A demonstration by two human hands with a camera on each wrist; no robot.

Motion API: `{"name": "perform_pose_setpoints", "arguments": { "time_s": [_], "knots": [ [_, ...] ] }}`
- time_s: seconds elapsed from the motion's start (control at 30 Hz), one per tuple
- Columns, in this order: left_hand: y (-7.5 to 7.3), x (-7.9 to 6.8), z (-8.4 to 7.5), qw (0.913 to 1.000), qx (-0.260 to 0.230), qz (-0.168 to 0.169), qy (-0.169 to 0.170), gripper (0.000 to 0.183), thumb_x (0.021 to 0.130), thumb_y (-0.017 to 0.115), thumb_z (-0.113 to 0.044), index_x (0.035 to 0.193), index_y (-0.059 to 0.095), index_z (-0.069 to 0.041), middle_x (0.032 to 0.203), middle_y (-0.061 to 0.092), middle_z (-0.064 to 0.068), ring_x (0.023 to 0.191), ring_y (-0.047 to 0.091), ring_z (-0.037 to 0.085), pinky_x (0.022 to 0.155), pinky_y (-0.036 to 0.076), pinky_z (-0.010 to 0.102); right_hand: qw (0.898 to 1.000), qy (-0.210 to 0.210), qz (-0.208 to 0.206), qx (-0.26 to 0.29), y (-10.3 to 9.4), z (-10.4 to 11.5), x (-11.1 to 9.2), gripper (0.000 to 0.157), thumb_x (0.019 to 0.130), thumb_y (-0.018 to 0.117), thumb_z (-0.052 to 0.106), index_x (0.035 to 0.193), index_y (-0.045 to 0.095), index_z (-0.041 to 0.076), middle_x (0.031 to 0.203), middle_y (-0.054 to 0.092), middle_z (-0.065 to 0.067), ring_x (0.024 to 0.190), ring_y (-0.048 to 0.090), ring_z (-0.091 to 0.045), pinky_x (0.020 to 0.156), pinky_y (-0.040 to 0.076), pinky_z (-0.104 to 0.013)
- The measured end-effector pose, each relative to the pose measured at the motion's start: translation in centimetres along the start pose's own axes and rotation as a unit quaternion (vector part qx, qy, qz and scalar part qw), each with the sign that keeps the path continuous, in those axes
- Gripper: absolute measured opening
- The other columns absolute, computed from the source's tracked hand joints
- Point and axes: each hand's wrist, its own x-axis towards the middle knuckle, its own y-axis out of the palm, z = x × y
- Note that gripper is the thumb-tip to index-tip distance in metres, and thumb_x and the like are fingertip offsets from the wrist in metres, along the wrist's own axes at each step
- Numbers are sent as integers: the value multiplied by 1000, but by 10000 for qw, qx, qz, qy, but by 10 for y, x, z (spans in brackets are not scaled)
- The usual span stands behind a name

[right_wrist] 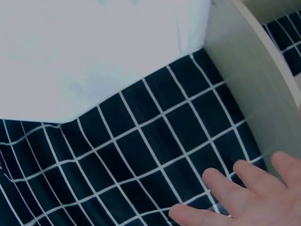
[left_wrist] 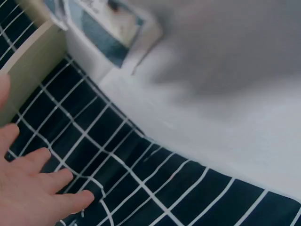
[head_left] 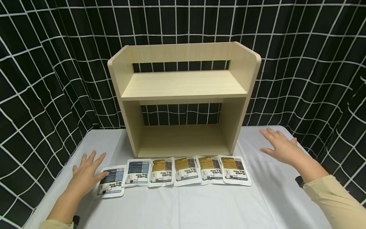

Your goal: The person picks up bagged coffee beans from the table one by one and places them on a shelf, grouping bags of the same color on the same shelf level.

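Printed pouches (head_left: 186,170) lie mostly between the spread left hand (head_left: 85,175) and spread right hand (head_left: 282,149); seemingly overlapping edges could drag neighbours if pulled.

Left hand (head_left: 85,176) and right hand (head_left: 281,148) are spread palm-down, fingers extended, well apart, forearms angled inward.

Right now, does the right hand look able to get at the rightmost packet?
Likely yes: the right hand holds nothing, and in the head view only white cloth shows between it and the rightmost packet, which nothing covers.
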Motion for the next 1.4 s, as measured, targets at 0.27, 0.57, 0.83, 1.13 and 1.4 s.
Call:
{"name": "perform_pose_setpoints", "arguments": {
  "time_s": [0.27,0.57,0.83,1.13,1.4],
  "knots": [
    [6,-9,11,9994,-61,-162,-307,62,93,63,-24,141,39,8,144,29,40,130,23,61,98,23,74,9966,-2,-664,488,-24,16,8,66,99,56,29,147,29,-7,146,29,-37,131,29,-55,102,26,-67],
    [20,-21,23,9944,-689,30,-801,60,97,58,-22,138,36,16,140,34,40,130,30,56,104,27,63,9694,147,-2118,1232,-57,40,15,58,103,48,32,146,34,-5,138,44,-35,118,48,-52,87,40,-66],
    [33,-27,25,9829,-1229,267,-1342,62,97,57,-23,138,33,17,138,34,42,124,39,56,100,33,63,9331,30,-2728,2343,-86,62,29,65,100,53,32,152,27,3,142,44,-29,123,47,-48,95,42,-58],
    [36,-28,25,9674,-1803,252,-1760,64,96,57,-19,138,29,20,138,32,44,126,36,56,104,28,62,8890,356,-2773,3626,-115,79,45,75,98,54,37,157,8,28,157,29,-10,135,42,-27,98,46,-32],
    [35,-33,24,9479,-2197,102,-2303,64,94,57,-16,136,27,23,134,37,44,124,37,57,102,31,62,8700,375,-2753,4073,-126,87,58,76,97,58,31,155,9,38,159,24,-3,138,38,-24,103,42,-42]
  ]
}}
